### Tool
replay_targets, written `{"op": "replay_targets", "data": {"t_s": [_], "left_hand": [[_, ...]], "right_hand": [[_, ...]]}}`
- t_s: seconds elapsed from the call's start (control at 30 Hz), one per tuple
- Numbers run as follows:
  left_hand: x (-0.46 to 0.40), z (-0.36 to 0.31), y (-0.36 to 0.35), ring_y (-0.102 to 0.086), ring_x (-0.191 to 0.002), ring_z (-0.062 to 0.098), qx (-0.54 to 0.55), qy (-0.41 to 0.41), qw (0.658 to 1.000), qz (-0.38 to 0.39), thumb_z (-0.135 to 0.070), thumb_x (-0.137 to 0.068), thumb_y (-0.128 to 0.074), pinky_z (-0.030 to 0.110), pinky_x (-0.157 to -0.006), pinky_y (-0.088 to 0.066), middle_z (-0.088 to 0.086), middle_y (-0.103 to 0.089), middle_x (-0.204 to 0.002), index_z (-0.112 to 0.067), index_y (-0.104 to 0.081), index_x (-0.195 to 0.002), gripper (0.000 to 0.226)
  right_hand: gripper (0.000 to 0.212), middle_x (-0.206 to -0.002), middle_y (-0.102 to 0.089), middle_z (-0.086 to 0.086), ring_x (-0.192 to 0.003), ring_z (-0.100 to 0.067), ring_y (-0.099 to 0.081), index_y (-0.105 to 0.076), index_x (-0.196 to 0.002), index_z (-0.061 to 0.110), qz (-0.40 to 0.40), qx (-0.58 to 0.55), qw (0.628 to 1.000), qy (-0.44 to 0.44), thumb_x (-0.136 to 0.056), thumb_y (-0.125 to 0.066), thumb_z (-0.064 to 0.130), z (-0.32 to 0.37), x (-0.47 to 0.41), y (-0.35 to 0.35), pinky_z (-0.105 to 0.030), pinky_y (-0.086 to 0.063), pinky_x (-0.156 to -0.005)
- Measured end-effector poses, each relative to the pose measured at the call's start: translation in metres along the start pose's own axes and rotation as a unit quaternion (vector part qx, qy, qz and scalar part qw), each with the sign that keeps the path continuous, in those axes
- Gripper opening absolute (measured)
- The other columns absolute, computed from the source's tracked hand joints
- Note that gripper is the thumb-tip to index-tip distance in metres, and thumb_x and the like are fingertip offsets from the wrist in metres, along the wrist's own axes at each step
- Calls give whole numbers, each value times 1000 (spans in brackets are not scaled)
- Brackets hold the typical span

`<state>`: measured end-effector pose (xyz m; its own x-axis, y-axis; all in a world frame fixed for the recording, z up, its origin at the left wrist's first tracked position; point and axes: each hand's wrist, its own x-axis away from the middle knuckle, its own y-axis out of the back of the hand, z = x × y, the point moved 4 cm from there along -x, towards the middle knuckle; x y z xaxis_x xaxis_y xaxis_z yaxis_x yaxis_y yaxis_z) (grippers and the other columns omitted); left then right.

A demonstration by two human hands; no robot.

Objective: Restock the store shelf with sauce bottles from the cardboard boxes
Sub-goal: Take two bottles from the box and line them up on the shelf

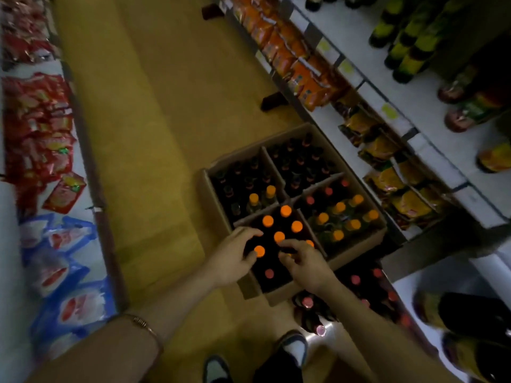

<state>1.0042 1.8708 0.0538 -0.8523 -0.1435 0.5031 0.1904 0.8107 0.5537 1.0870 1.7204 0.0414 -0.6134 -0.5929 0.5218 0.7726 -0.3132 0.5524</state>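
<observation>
Both my left hand (235, 255) and right hand (301, 262) curl loosely over orange-capped bottles (279, 236) in the near cardboard box (279, 295), gripping nothing firmly; probably heavy, slippery, breakable, so I'd grasp necks.

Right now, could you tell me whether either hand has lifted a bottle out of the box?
No, both the left hand and right hand are down among bottle caps inside the cardboard box.

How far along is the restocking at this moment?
Done: some bottles already stand on the shelf at right. In hand: both the left hand and right hand reach over orange-capped bottles in the nearest cardboard box; none lifted yet. Left: the boxes look nearly full.
</observation>
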Motion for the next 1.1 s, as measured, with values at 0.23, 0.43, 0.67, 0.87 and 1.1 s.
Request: {"op": "replay_targets", "data": {"t_s": [0.23, 0.43, 0.67, 0.87, 1.1], "left_hand": [[-100, 85, -93, -38, -136, 26, -24, 55, 997, 50, -14, -97, -54, 34, -106, -37, 5, -25, -156, -18, -24, -150, 61], [-138, 144, -144, -34, -139, 18, 146, 105, 983, -33, 5, -89, -60, 18, -101, -32, 0, -38, -151, -17, -34, -147, 67], [-165, 156, -162, -42, -133, 18, 85, 59, 994, -19, 3, -81, -70, 22, -103, -34, 0, -52, -140, -19, -54, -133, 59], [-188, 158, -172, -51, -120, 25, 38, 36, 998, -31, -12, -72, -82, 26, -94, -36, 8, -56, -129, -11, -64, -114, 46], [-183, 157, -172, -54, -111, 18, 120, 51, 988, -82, -20, -73, -82, 27, -91, -40, 4, -56, -124, -11, -66, -104, 36]], "right_hand": [[55, -153, -31, -10, -142, -25, -28, -35, -146, 10, 17, 34, 998, -45, -97, -55, 25, -116, -75, -82, -29, -26, -111], [59, -145, -43, -12, -133, -28, -42, -41, -143, 9, -54, -57, 992, -101, -88, -64, 7, -168, -104, -115, -31, -33, -106], [62, -139, -42, -15, -127, -30, -46, -58, -129, 9, 68, 19, 997, -40, -72, -83, 9, -190, -145, -110, -22, -30, -96], [52, -140, -47, -4, -130, -27, -40, -60, -127, 26, 9, 68, 998, 3, -80, -76, 39, -195, -154, -123, -38, -39, -100], [38, -122, -64, -9, -114, -26, -58, -67, -116, 12, -8, -4, 999, 41, -81, -77, 24, -195, -154, -121, -35, -46, -91]]}}
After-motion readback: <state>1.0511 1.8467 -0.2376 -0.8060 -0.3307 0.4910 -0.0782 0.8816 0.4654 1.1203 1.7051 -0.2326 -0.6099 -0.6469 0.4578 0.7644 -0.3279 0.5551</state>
